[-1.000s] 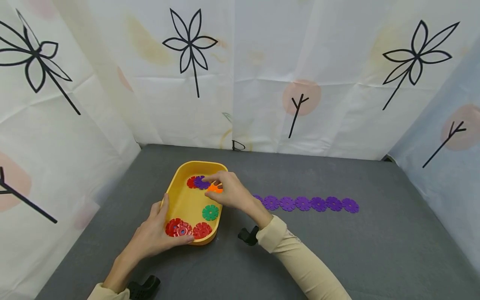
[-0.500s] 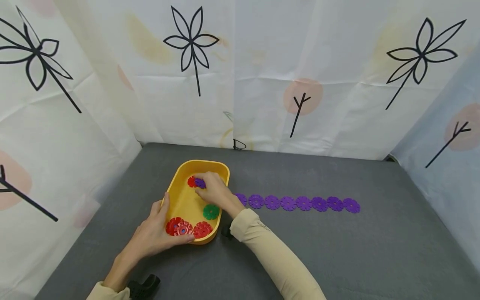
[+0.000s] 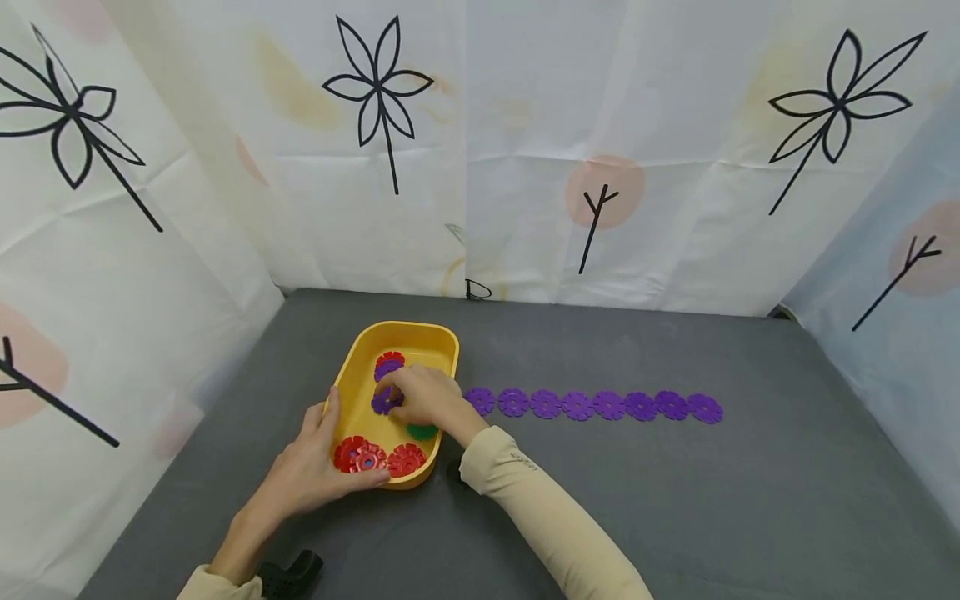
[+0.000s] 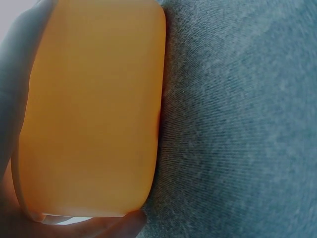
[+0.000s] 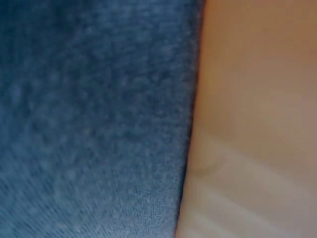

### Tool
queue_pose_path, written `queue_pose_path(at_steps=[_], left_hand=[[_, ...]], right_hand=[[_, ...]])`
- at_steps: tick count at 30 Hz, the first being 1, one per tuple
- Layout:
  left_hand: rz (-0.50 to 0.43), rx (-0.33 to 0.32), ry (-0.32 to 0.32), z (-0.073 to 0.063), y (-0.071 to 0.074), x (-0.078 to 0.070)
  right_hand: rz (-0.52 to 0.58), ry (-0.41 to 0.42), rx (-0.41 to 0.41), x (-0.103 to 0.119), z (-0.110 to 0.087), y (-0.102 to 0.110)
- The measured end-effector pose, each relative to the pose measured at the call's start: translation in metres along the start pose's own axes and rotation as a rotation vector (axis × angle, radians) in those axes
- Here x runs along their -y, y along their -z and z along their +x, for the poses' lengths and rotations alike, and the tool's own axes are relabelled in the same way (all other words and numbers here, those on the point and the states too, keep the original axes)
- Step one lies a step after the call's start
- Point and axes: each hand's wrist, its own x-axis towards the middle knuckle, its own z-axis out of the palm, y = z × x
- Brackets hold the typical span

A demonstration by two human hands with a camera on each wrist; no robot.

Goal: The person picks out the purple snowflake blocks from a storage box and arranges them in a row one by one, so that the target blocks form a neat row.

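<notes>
In the head view my left hand (image 3: 313, 467) grips the near left corner of a yellow tray (image 3: 417, 327), its thumb along the front rim. The left wrist view shows the tray's side wall (image 4: 94, 114) close up, fingers around it. Inside the tray, my right hand (image 3: 429, 395) pinches a purple flower-shaped disc (image 3: 383, 402) between its fingertips and thumb. Just beyond lies another purple disc (image 3: 387, 368), partly over a red disc (image 3: 392, 357). Several red discs (image 3: 407, 460) sit at the near end. A green disc (image 3: 422, 432) is partly hidden under the right hand.
A row of several purple flower discs (image 3: 577, 406) runs rightward from the tray on the grey table (image 3: 675, 500). Printed white cloth (image 3: 525, 217) hangs behind and at both sides. Tan surface and grey cloth fill the right wrist view.
My right hand reached leftward over the tray, then shifted slightly nearer to me. A purple disc now shows at its fingertips. The orange disc is no longer visible. My left hand stays put.
</notes>
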Motion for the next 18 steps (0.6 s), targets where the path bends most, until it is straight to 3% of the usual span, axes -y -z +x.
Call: queue_pose_path(at_steps=[4,12,18], left_hand=[[0.001,-0.002,-0.001,0.0002,0.0007,-0.0003],[0.001,0.008,0.009,-0.0002,0.0001,-0.0013],[0.001,0.009,0.015,-0.0016,0.0009,-0.0016]], right_hand=[[-0.017,0.011,0.02,0.0002,-0.0008,-0.0003],[-0.242,-0.076,0.067,0.0058,0.0,-0.0055],[-0.202,-0.092,0.087,0.0063,0.0011,-0.0045]])
